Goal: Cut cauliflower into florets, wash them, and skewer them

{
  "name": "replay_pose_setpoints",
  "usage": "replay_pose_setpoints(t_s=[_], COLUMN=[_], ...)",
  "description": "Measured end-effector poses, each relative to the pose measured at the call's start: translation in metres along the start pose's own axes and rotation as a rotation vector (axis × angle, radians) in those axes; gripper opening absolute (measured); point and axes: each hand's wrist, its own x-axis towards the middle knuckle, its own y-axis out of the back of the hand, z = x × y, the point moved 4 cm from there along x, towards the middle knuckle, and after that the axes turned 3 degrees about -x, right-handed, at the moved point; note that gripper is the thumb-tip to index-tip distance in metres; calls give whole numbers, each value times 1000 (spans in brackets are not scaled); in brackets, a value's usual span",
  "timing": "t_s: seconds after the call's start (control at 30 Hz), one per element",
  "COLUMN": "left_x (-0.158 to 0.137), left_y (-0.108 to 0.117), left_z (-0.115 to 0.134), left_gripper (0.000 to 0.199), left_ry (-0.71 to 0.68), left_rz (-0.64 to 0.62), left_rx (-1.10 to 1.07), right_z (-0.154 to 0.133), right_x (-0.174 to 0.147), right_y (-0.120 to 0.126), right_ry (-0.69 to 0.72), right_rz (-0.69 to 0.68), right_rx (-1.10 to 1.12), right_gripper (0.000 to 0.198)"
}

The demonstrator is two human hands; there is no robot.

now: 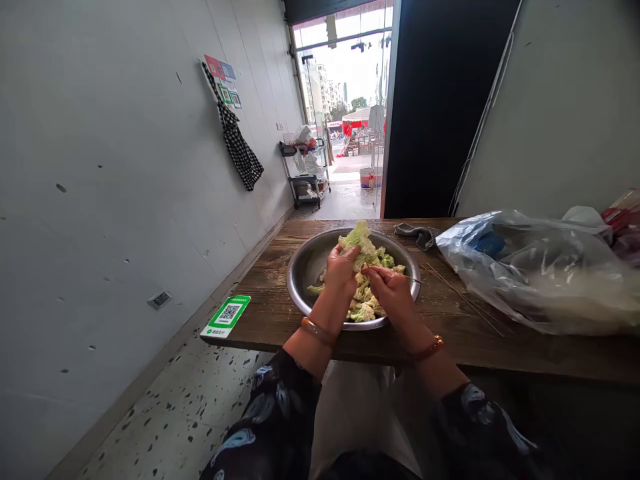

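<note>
Above a steel basin (pixel 299 270), my left hand (pixel 341 268) is closed around pale green-white cauliflower (pixel 359 237). My right hand (pixel 389 288) pinches a thin skewer (pixel 411 277), whose end sticks out to the right past the fingers. Its other end lies near the cauliflower between my hands; whether it pierces a piece is too small to tell. Cut cauliflower florets (pixel 363 311) fill the right side of the basin, partly hidden by my hands. Several loose skewers (pixel 467 300) lie on the wooden table to the right of the basin.
On the wooden table (pixel 270 320), a large clear plastic bag (pixel 540 267) takes up the right side. A dark cloth (pixel 420 235) lies behind the basin. A green QR-code card (pixel 227 316) sits at the front left corner. A wheeled cart (pixel 306 177) stands by the glass doorway.
</note>
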Motion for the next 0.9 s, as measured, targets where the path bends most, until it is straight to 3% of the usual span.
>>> replay_pose_setpoints(t_s=[0.2,0.6,0.77,0.9], left_x=[1,-7,-5,3], left_y=[-2,0,1,5], left_z=[-6,-16,-3,12], left_gripper=[32,44,50,41], left_ry=[-67,-58,-36,-13], left_rz=[-25,-48,-81,-41], left_rx=[-8,-53,-27,6], right_z=[-5,-11,-17,-14], right_x=[-2,-4,-1,-2], right_y=[4,4,3,2], right_ry=[36,98,103,71], right_rz=[74,84,77,57], right_rx=[-42,-37,-47,-41], right_gripper=[39,35,37,38])
